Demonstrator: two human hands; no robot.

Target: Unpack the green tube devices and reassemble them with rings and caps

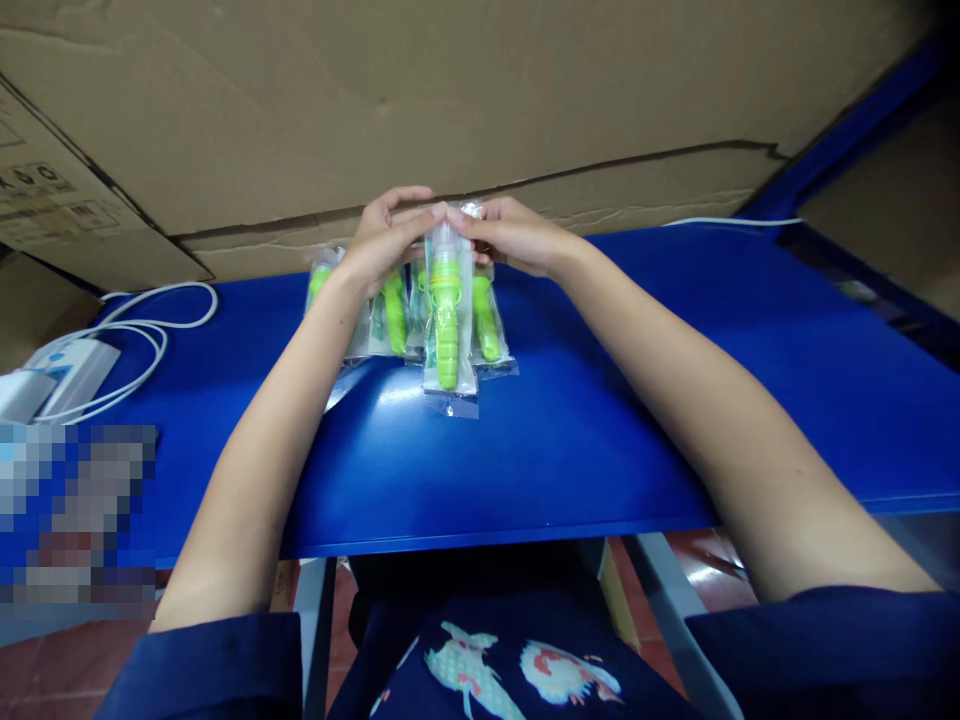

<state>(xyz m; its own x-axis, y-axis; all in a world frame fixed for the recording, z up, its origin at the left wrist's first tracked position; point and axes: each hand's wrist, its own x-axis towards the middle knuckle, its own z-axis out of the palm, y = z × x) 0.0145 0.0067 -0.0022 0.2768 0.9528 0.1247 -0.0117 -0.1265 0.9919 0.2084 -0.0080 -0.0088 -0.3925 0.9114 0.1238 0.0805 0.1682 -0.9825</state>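
My left hand [382, 240] and my right hand [514, 235] meet at the far side of the blue table [600, 420]. Both pinch the top edge of a clear plastic packet [448, 320] with a green toy-like item inside, which hangs down in front of them. Behind and under it lie several similar green packets [487, 325] in a small pile on the table. Fingers of both hands are closed on the packet's top.
Large cardboard sheets [450, 100] stand behind the table. White cables [150, 320] and a white adapter [67, 375] lie at the left. A blurred patch covers the left front corner. The table's front edge runs just above my lap.
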